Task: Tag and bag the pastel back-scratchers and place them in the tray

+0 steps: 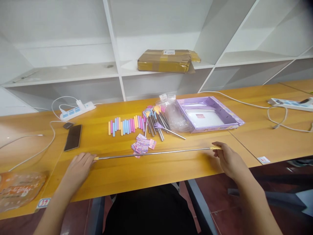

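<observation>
A telescopic back scratcher (156,152), drawn out long, spans the space between my hands just above the table's front part. My left hand (81,166) is closed round its yellow grip end. At the other end, my right hand (226,158) pinches the yellow claw head. Behind the rod lie small printed cards (142,144) in a loose heap. Farther back is a pile of short back scratchers (156,119) with coloured hand-shaped heads and metal rods. Left of that pile, coloured handle sleeves (127,125) lie in a row.
A purple display box (207,127) stands open at the back right beside clear plastic bags (176,117). On the left are a phone (73,137), a power strip (77,111) and an orange package (22,191). Another power strip (290,104) lies right. A taped carton (163,63) rests on the shelf.
</observation>
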Motion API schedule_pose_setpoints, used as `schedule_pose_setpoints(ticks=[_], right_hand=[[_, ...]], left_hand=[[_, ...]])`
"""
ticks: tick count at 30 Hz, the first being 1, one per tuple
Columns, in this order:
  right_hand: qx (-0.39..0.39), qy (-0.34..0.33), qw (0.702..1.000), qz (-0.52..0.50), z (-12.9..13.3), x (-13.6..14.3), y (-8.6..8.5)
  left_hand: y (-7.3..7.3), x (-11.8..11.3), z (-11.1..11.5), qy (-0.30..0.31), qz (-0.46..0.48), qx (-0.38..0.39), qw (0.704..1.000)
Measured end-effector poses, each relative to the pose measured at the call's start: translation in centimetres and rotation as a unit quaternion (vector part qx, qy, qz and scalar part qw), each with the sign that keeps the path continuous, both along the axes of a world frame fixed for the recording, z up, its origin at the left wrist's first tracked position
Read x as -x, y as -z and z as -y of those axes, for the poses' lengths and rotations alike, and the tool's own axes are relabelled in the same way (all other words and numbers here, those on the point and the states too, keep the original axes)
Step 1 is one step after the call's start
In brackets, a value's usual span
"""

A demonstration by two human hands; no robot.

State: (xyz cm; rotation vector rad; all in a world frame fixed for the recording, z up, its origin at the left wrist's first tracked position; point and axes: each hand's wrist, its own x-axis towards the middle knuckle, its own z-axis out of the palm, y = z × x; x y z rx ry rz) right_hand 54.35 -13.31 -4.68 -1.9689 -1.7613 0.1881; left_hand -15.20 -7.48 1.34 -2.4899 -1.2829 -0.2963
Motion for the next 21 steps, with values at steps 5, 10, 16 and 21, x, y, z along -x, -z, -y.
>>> schedule_pose_setpoints(ticks=[5, 10, 16, 21], right_hand=[[0.024, 0.037, 0.998, 0.044, 0.0, 0.9, -0.1], [0.039, 0.076, 0.990, 0.108, -1.2, 1.8, -0.2], [0.019, 0.046, 0.985, 0.168, -2.7, 2.5, -1.3], [-0.013, -0.040, 0.986, 0.160, -4.0, 8.4, -3.2]], left_hand=[[0.5, 0.2, 0.0, -0.010, 0.003, 0.016, 1.000], [0.8, -0.1, -0.4, -0.002, 0.036, 0.047, 0.998], [-0.1, 0.8, -0.7, 0.017, 0.072, 0.077, 0.994], [0.5, -4.0, -0.2, 0.034, 0.077, 0.125, 0.989]])
